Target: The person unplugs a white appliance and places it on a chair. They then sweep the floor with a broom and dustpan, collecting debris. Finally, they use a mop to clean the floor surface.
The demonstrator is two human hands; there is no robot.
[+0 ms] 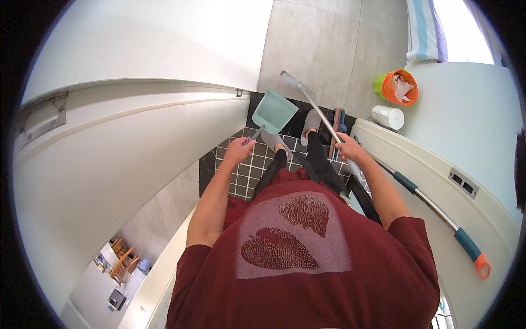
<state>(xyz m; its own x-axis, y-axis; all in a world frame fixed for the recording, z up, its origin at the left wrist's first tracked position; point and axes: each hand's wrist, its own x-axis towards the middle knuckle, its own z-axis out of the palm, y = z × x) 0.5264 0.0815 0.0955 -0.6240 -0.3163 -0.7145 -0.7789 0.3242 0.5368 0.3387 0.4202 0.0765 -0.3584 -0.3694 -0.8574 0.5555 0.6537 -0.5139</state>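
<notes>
My left hand (pixel 239 150) is closed around the handle of a pale green dustpan (pixel 274 110). The pan lies low over the dark threshold (pixel 302 107), its wide edge facing away to the right. In my right hand (pixel 350 148) is the metal pole of a broom (pixel 315 103), slanting up and left. Its narrow grey head (pixel 291 78) rests at the light floor tiles (pixel 324 53), beyond the pan and apart from it. Grey slippers (pixel 311 125) are on my feet, between the two tools. Any debris in the pan is too small to tell.
A white door (pixel 123 135) stands close on my left. On the right, a mop pole with teal and orange grips (pixel 435 208) leans by the door frame (pixel 427 156). Past it are a white cylindrical container (pixel 388 117) and an orange-lined bin (pixel 386 88) holding crumpled tissue.
</notes>
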